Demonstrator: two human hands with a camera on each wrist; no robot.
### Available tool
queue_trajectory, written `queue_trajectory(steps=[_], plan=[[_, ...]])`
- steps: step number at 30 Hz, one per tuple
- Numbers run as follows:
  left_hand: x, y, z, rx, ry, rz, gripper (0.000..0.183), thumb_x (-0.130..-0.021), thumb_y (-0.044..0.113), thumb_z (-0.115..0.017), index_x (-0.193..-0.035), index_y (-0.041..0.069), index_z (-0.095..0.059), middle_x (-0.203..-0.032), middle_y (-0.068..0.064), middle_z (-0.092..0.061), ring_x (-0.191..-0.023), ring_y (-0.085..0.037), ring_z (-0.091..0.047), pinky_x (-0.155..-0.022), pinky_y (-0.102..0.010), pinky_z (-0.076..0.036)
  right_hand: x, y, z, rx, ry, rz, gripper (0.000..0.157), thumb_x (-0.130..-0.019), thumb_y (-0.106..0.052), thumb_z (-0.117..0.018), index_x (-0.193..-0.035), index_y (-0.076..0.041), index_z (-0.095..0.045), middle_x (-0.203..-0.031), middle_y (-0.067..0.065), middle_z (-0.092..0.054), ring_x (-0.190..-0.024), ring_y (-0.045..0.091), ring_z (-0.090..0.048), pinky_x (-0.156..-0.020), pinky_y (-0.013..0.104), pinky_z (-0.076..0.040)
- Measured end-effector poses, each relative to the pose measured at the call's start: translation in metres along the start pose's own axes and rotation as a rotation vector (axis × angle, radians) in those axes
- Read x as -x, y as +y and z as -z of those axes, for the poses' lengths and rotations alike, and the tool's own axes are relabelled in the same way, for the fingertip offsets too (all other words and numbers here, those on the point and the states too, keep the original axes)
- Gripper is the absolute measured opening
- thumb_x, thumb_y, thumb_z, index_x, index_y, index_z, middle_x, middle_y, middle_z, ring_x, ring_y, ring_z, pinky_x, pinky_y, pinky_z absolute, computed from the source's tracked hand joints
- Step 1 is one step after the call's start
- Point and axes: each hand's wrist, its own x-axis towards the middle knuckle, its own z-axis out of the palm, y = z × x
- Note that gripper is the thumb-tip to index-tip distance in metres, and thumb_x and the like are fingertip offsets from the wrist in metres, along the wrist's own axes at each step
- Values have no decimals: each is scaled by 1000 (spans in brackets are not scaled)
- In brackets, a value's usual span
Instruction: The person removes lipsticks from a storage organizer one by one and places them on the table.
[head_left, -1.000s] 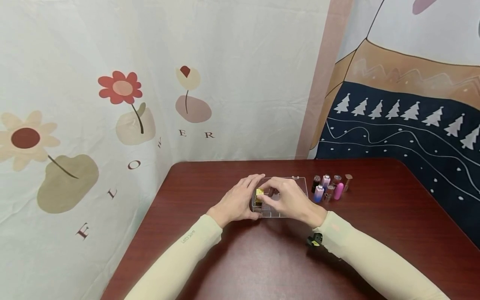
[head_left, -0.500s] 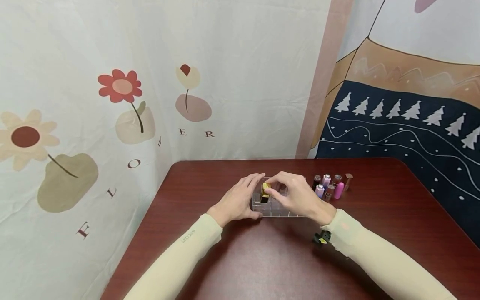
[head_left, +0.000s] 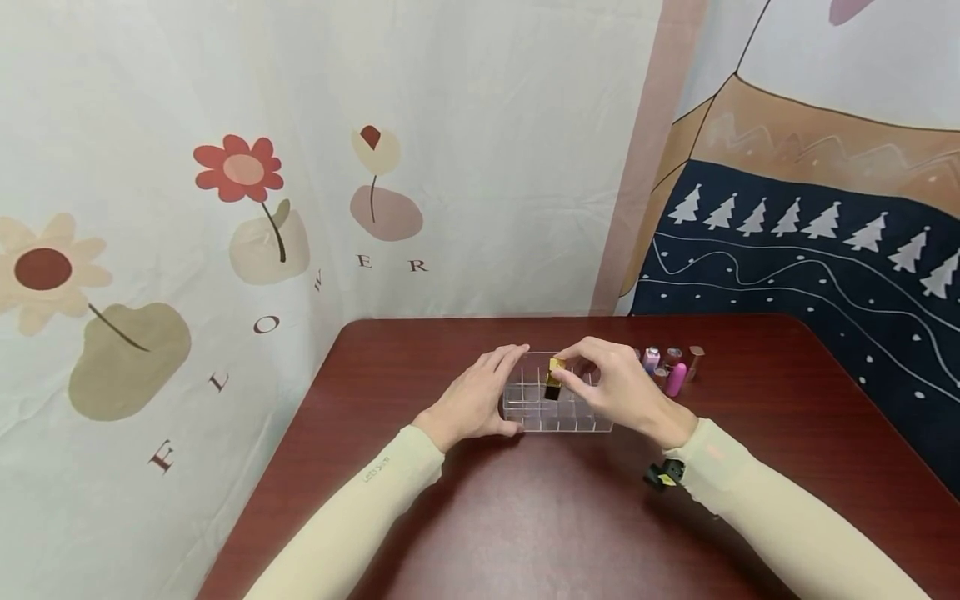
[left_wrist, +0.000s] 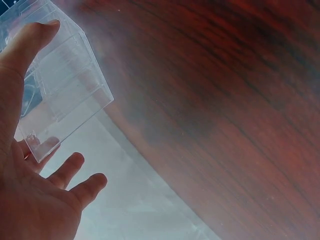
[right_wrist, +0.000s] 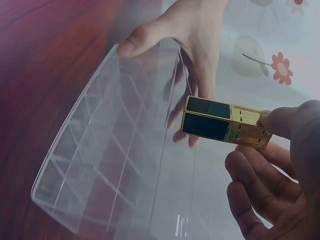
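Observation:
In the head view my right hand [head_left: 626,387] pinches a gold and black square lipstick [head_left: 553,380] by its gold end, between thumb and fingers. The lipstick, its black end pointing down, is above a clear divided organizer [head_left: 567,423]. At the organizer's left end, my left hand [head_left: 472,400] grips it, thumb at the front and fingers behind. The right wrist view shows the black end of the lipstick [right_wrist: 206,119] apart from the clear wall of the organizer [right_wrist: 102,165]. Up close in the left wrist view, the thumb [left_wrist: 37,37] lies against the organizer's side.
Several lipsticks stand to the right of the organizer, partly hidden by my right hand; among them are a magenta one [head_left: 676,380], a pink-purple one [head_left: 652,359] and a brown one [head_left: 696,362]. The dark red table [head_left: 480,517] meets a printed cloth [head_left: 487,208] at the back.
My right hand has lifted the lipstick from the organizer's left end and carried it rightward, above the middle. My left hand has stayed at the organizer's left end.

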Motion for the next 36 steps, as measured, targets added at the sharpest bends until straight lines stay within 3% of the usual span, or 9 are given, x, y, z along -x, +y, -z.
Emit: queue_trajectory(steps=[12, 22, 29, 36], plan=[[0, 2, 2, -8, -11, -3, 139, -78, 49, -108, -184, 12, -26, -180, -13, -47, -160, -38, -58, -136, -47, -52, 11, 14, 26, 92, 60, -63, 21, -94, -12, -98, -111, -13, -86, -95, -3, -81, -78, 11, -71, -67, 30, -65], [2, 0, 1, -7, -7, -2, 139, -77, 49, -109, -183, 12, -27, -179, -13, -48, -160, -38, -58, -136, -47, -52, 20, 24, 46, 128, 67, -102, 24, -93, -9, -99, -113, -13, -86, -97, -2, -83, -78, 5, -71, -69, 26, -68], [2, 0, 0, -2, -1, -3, 139, -77, 50, -108, -183, 11, -27, -179, -15, -48, -162, -40, -56, -136, -48, -52, 26, 32, 58, 159, 95, -125, 24, -92, -8, -99, -112, -12, -86, -96, -1, -84, -78, 7, -72, -73, 5, -57], [2, 1, 0, -4, -11, -2, 139, -78, 50, -108, -184, 12, -25, -180, -14, -47, -163, -39, -55, -137, -48, -51, 31, 37, 72, 207, 110, -157, 21, -94, -9, -98, -112, -11, -87, -96, 1, -85, -76, 10, -73, -70, 13, -62]])
